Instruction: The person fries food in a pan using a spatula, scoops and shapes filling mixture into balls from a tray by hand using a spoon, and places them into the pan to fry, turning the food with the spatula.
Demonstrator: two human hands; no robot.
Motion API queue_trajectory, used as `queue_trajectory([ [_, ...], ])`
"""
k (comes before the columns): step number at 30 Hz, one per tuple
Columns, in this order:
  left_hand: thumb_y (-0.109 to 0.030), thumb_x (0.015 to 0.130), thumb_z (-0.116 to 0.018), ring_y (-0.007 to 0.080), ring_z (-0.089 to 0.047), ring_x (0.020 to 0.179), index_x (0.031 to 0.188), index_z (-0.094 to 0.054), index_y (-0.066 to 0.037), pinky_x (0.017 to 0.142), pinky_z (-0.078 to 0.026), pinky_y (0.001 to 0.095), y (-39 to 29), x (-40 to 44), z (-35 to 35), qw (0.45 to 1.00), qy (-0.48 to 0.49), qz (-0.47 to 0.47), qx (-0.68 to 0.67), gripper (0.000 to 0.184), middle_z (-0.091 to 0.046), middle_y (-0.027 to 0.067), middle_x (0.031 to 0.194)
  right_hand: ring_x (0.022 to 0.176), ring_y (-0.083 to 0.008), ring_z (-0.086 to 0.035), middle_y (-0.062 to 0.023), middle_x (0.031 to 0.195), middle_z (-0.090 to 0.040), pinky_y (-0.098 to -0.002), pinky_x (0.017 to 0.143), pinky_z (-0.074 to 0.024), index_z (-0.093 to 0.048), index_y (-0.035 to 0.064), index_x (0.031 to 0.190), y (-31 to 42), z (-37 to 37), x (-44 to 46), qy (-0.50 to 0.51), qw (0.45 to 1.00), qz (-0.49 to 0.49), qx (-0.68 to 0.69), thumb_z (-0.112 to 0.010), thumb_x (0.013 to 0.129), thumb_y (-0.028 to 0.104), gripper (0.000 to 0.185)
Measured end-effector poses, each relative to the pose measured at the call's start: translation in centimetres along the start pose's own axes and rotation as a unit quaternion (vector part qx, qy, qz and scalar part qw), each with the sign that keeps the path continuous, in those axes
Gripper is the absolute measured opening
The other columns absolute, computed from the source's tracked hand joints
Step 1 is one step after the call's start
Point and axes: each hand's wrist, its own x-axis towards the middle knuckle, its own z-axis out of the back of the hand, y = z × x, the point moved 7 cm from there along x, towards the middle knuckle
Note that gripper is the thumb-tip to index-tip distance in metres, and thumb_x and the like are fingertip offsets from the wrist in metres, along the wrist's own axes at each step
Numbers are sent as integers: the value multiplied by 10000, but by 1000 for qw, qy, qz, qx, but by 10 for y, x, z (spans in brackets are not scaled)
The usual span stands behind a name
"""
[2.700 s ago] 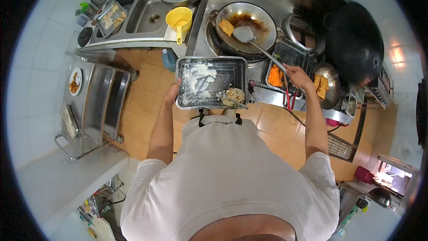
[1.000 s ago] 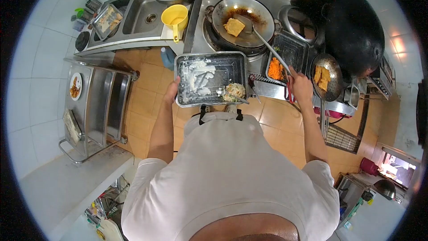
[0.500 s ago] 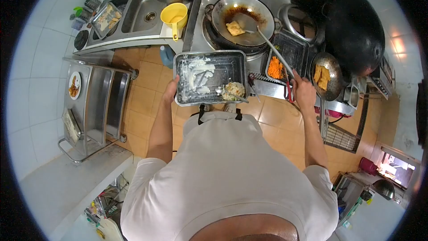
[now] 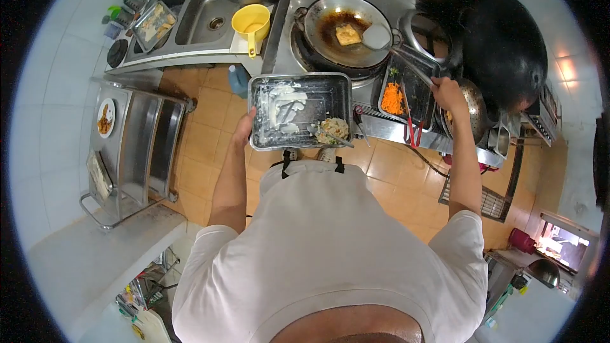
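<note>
My left hand [image 4: 244, 128] grips the left rim of a metal tray [image 4: 318, 96]. White paste smears that tray, and a mound of chopped filling [image 4: 333, 129] with a spoon sits in its lower right corner. My right hand [image 4: 448, 94] is closed around the handle of a wok spatula [image 4: 376, 37]. The spatula's blade is over the right side of the wok [image 4: 330, 52], just right of a golden fried piece [image 4: 347, 35]. Dark oil lies in the wok's bottom. Whether blade and piece touch, I cannot tell.
Right of the wok, a dark tray [image 4: 419, 92] holds shredded carrot [image 4: 393, 98], with red-handled tongs [image 4: 413, 132] nearby. A perforated strainer [image 4: 471, 111] is partly behind my right arm. Farther left are a yellow dipper [image 4: 250, 20], a sink [image 4: 206, 20] and a steel cart [image 4: 136, 146].
My right hand has moved right and slightly up, drawing the spatula toward the wok's right side. The fried piece has shifted a little right and up. My left hand stays at the tray.
</note>
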Motion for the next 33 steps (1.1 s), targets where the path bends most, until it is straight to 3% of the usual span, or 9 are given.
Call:
queue_trajectory([
  [3, -477, 1009, -396, 236, -587, 1114, 1344, -476, 27, 978, -446, 356, 3, 4, 3, 1000, 6, -9, -4, 610, -583, 130, 1293, 531, -233, -618, -109, 666, -630, -374, 536, -521, -605, 116, 1275, 18, 20, 4, 226, 943, -136, 201, -562, 938, 274, 375],
  [6, -471, 1011, -393, 237, -591, 1105, 1337, -481, 29, 972, -452, 352, 3, 6, 1, 1000, -4, -4, -17, 603, -592, 134, 1276, 411, -80, -450, -24, 586, -532, -242, 382, -385, -569, 84, 1322, 32, 3, 1, 259, 897, -136, 333, -555, 953, 212, 390],
  [11, -450, 1018, -383, 236, -595, 1102, 1334, -483, 32, 974, -453, 358, 1, 1, -2, 1000, -11, 8, -26, 586, -598, 138, 1268, 435, -75, -473, -23, 591, -527, -254, 403, -405, -568, 96, 1327, 45, -33, -4, 216, 893, -125, 376, -557, 949, 216, 396],
  [14, -463, 1019, -374, 227, -562, 1148, 1358, -447, 59, 996, -421, 350, -2, -2, -4, 1000, -8, 18, 2, 627, -559, 134, 1321, 516, -189, -603, -142, 710, -660, -325, 526, -496, -627, 95, 1253, 59, -32, -9, 143, 934, -121, 306, -598, 914, 233, 367],
  [15, -464, 1019, -374, 227, -562, 1148, 1358, -447, 60, 996, -421, 350, -1, 1, -3, 1000, -4, 18, -6, 628, -560, 135, 1320, 675, -308, -678, -224, 855, -687, -383, 670, -535, -637, 82, 1224, 55, -45, -6, 55, 960, -44, 272, -607, 890, 206, 357],
  [18, -464, 1019, -374, 223, -562, 1145, 1356, -448, 61, 995, -421, 348, 6, 9, 2, 1000, -3, 21, -16, 628, -565, 136, 1311, 805, -392, -669, -253, 927, -668, -431, 761, -530, -635, 95, 1224, 65, -37, -20, -8, 967, -9, 256, -601, 882, 195, 358],
  [21, -463, 1019, -378, 218, -566, 1133, 1351, -452, 62, 991, -424, 348, -1, 2, -1, 1000, -14, 11, 3, 626, -576, 134, 1292, 812, -416, -653, -244, 950, -666, -481, 760, -526, -633, 140, 1234, 74, -23, -36, -15, 979, -10, 203, -613, 876, 213, 366],
  [24, -466, 1016, -388, 215, -575, 1113, 1344, -457, 64, 978, -436, 353, -2, -2, -3, 1000, -8, 0, 8, 627, -584, 132, 1276, 844, -430, -620, -267, 946, -642, -463, 709, -515, -631, 137, 1237, 90, 1, -54, 27, 986, -65, 154, -621, 868, 175, 371],
  [33, -486, 997, -430, 221, -583, 1111, 1342, -456, 62, 961, -454, 354, 0, 1, -2, 1000, -4, 5, -12, 648, -582, 129, 1281, 664, -378, -633, -167, 778, -609, -470, 578, -520, -593, 219, 1285, 103, 6, -93, -29, 998, -34, 35, -603, 891, 194, 396],
])
